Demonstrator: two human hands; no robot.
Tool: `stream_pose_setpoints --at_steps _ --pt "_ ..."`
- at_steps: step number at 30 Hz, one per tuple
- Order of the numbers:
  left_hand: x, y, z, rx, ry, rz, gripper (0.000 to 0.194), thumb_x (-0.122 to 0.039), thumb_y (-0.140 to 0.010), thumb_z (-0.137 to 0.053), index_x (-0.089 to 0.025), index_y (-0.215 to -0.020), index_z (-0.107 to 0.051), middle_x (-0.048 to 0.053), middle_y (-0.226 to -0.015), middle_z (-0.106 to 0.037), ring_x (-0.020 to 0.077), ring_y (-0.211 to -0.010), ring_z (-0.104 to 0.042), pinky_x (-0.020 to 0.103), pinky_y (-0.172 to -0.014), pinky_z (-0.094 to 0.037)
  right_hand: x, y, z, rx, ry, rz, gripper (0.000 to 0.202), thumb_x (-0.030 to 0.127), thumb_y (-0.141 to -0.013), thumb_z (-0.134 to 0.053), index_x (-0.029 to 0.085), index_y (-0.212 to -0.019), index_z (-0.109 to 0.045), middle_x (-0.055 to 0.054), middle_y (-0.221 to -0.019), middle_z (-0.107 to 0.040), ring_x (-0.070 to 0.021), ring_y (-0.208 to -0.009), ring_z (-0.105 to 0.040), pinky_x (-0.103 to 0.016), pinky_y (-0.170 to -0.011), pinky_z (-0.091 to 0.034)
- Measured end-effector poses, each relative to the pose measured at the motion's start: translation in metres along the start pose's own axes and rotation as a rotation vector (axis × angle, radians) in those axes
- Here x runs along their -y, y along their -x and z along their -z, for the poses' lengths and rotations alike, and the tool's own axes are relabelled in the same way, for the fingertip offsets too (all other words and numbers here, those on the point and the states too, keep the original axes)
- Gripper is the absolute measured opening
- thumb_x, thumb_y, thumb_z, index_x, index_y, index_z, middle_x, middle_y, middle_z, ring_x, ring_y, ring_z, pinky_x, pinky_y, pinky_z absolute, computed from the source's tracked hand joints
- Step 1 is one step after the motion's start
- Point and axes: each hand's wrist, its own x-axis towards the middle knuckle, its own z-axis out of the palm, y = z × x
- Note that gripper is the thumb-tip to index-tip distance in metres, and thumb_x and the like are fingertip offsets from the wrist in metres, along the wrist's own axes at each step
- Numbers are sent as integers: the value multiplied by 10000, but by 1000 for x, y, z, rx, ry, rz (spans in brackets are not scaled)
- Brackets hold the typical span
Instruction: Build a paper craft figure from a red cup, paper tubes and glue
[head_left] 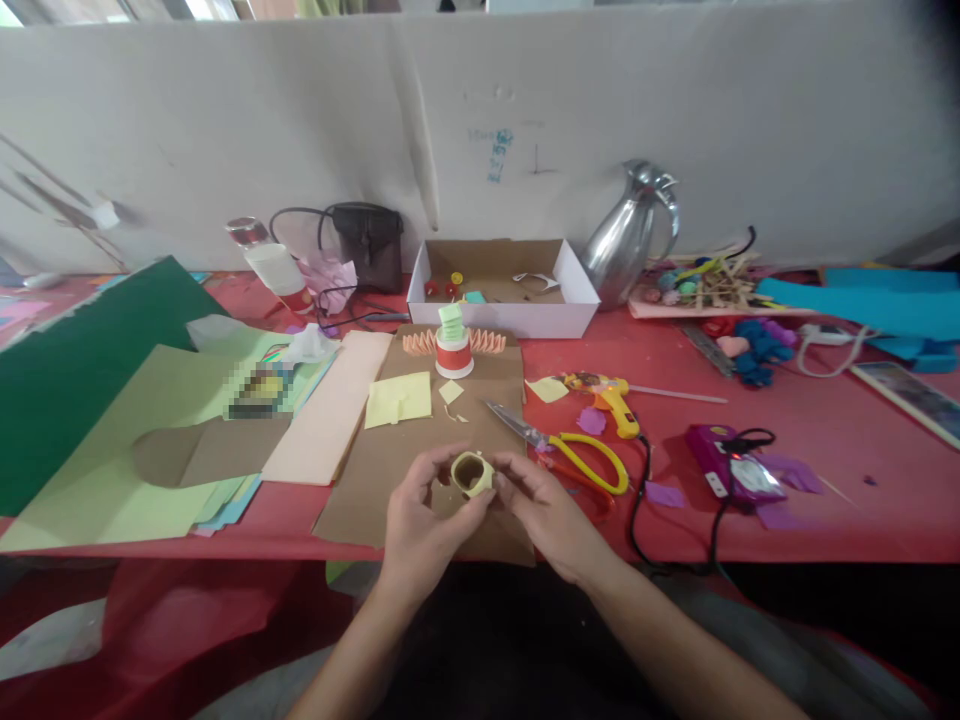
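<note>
Between my fingertips is a small pale-yellow paper ring (472, 474), its hollow opening facing up toward me. My left hand (429, 510) pinches it from the left, and my right hand (541, 505) grips its right side. Both are held over the front of a brown cardboard sheet (367, 480). Beyond them stands a red-and-white paper cup (454, 354) with folded green paper on top and pleated orange strips at both sides. Yellow paper (397, 397) and a small yellow square (451, 392) lie between. Scissors with yellow handles (592, 460) rest to the right.
A yellow glue gun (619, 405) lies at right, its black cord running past a magenta box (731, 465). A white open box (510, 320) and a steel jug (622, 235) stand behind. Coloured paper sheets (150, 450) and a green board (97, 350) are at left.
</note>
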Motion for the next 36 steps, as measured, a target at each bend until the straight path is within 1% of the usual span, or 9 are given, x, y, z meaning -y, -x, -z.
stream_pose_setpoints --at_steps 4,6,10,14,16,20,23,30,36 --pt "9 -9 4 -43 -200 -32 372 -306 -735 -764 -262 -1096 -686 23 -912 -700 187 -822 -600 311 -765 -475 1 3 4 -74 311 59 316 357 -936 -558 254 -1235 -567 -73 -1264 -640 -186 -999 -673 -352 -904 -544" --pt "16 -13 6 -25 -265 -37 319 -297 -720 -762 -261 -1033 -717 21 -863 -707 189 -777 -598 308 -731 -468 4 5 15 -162 541 144 295 319 -938 -536 242 -1219 -584 -86 -1222 -658 -194 -966 -673 -352 -876 -547" --pt "33 -16 4 74 -195 57 285 -304 -732 -736 -247 -1010 -725 38 -904 -742 199 -785 -646 307 -723 -482 16 7 68 -474 1067 272 206 276 -949 -473 210 -990 -664 -94 -983 -714 -235 -905 -653 -377 -845 -514" --pt "39 -15 2 124 -180 101 304 -321 -756 -709 -236 -1048 -704 38 -949 -749 199 -818 -670 306 -754 -496 22 4 121 -675 1436 147 227 279 -913 -471 156 -936 -661 -148 -896 -686 -299 -861 -625 -446 -826 -491" --pt "39 -15 2 139 -212 94 296 -328 -764 -700 -234 -1045 -701 33 -928 -748 190 -794 -665 297 -734 -490 19 6 127 -650 1435 125 234 288 -916 -469 150 -947 -655 -145 -894 -676 -291 -842 -627 -435 -804 -501" --pt "37 -16 3 167 -290 76 259 -325 -766 -694 -225 -1004 -706 21 -850 -734 175 -716 -635 284 -677 -466 8 17 109 -315 1291 128 245 318 -909 -536 193 -1094 -637 -113 -1068 -686 -274 -1003 -640 -422 -889 -514" --pt "35 -15 3 167 -262 109 241 -330 -753 -713 -217 -966 -714 19 -817 -722 179 -712 -626 291 -680 -467 -2 24 100 -198 1280 105 350 271 -893 -565 220 -1239 -594 -109 -1222 -643 -287 -1168 -586 -484 -1012 -464" --pt "21 -14 18 93 641 412 469 -241 -695 -818 -226 -1135 -655 23 -960 -719 150 -861 -662 243 -782 -507 -14 23 107 -185 1349 127 417 227 -928 -501 180 -1341 -540 -137 -1283 -608 -302 -1213 -549 -513 -1040 -452" --pt "17 -16 28 49 1003 508 355 -192 -667 -819 -196 -998 -691 60 -934 -731 163 -826 -676 223 -675 -536 -18 22 104 -190 1395 166 407 262 -942 -500 189 -1339 -550 -133 -1277 -619 -311 -1216 -546 -517 -1020 -464"
